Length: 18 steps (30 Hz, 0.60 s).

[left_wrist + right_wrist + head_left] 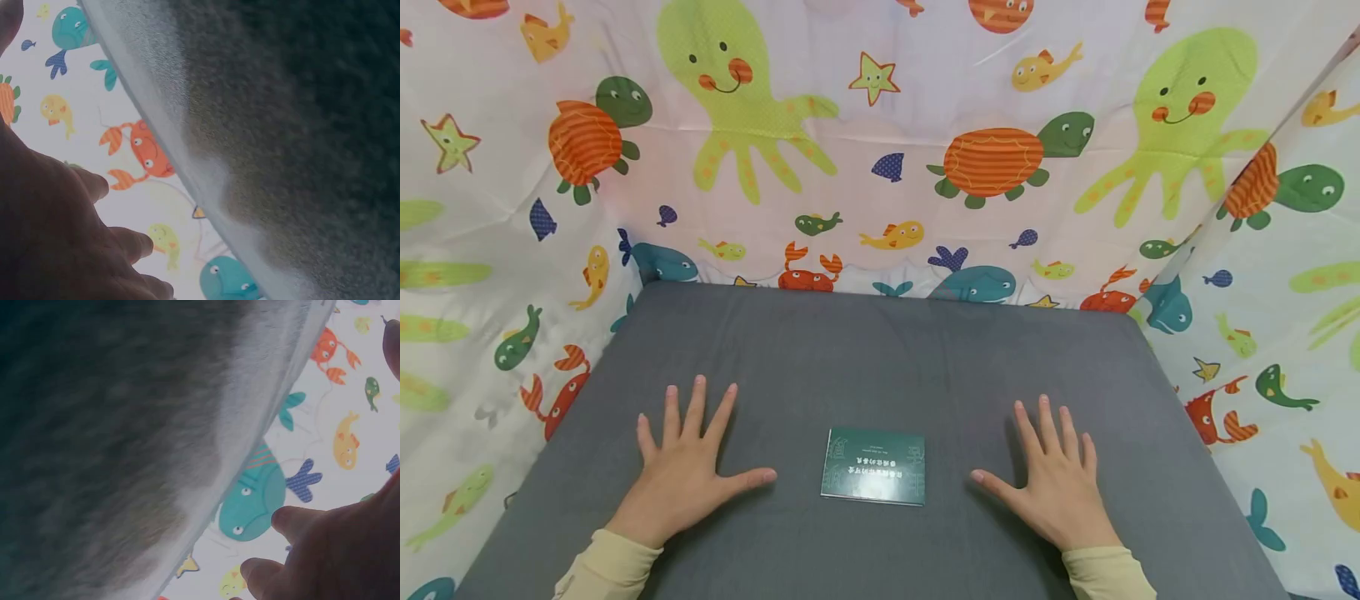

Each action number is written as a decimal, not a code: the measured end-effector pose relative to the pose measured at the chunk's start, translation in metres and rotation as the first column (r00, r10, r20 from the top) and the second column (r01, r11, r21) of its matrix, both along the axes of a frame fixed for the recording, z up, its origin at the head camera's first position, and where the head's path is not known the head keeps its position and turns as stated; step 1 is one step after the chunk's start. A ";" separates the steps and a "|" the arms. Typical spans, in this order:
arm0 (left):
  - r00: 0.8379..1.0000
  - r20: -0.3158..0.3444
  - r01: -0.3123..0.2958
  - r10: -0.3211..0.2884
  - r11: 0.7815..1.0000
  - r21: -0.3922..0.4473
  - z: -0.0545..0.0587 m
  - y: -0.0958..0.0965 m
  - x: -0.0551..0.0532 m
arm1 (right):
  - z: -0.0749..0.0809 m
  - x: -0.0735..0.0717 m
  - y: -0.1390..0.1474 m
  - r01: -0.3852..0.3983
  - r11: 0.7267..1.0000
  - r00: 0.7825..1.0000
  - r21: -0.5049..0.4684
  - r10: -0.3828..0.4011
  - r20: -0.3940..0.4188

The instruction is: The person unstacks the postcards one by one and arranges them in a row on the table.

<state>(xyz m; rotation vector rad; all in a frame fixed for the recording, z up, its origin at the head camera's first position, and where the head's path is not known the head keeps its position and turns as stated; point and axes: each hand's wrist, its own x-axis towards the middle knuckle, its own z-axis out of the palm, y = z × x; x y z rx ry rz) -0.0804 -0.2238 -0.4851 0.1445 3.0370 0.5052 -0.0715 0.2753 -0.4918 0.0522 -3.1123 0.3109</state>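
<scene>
A small flat dark green booklet or card box [874, 468] with white print lies on the grey surface between the two hands; its lettering appears upside down in the head view. To its left, my left hand [688, 475] is spread palm down with straight fingers, the thumb pointing toward the green item. On the other side my right hand [1056, 487] is likewise spread, its thumb also pointing inward. Neither hand touches the item. The wrist views show only parts of the left hand [56, 231] and the right hand [337, 544], dark and close to the camera.
Grey cloth covers the table [880, 358]. A white curtain [880, 108] printed with sea animals hangs behind it and along both sides, meeting the table's back edge. Cream sleeves [610, 567] cover both wrists.
</scene>
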 end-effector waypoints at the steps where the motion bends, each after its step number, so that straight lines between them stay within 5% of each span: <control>1: 1.000 -0.003 0.003 -0.003 1.000 0.000 0.000 0.001 0.000 | 0.001 -0.001 -0.002 -0.006 1.000 1.000 -0.003 0.006 -0.008; 18: 0.992 -0.044 0.120 -0.118 0.993 0.024 -0.001 0.047 -0.003 | 0.000 -0.015 -0.071 -0.176 0.984 0.981 -0.028 0.173 -0.086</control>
